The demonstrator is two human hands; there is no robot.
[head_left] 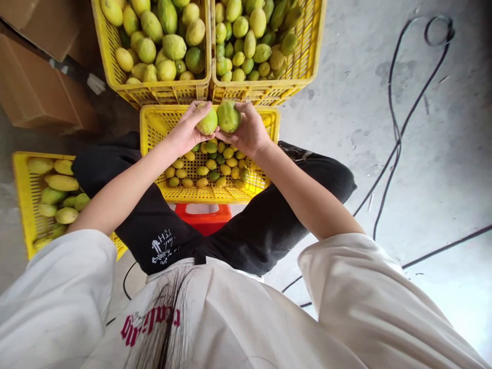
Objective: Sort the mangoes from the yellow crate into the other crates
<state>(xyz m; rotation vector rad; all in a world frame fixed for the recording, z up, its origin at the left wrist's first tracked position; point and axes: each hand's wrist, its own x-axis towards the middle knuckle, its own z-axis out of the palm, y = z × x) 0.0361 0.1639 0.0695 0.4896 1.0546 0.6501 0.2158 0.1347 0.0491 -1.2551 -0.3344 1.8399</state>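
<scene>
Head view: we read "H.I" print on black trousers (163, 246). We count four yellow crates. Left hand (187, 130) grips one lemon (208, 123), right hand (248, 134) grips second lemon (228, 116), touching, above middle crate (154, 125).

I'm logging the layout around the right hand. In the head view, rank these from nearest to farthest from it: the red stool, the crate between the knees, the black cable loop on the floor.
1. Crate between the knees, directly beneath the right hand.
2. Red stool, lower, under that crate.
3. Black cable loop, far upper right on the floor.
</scene>
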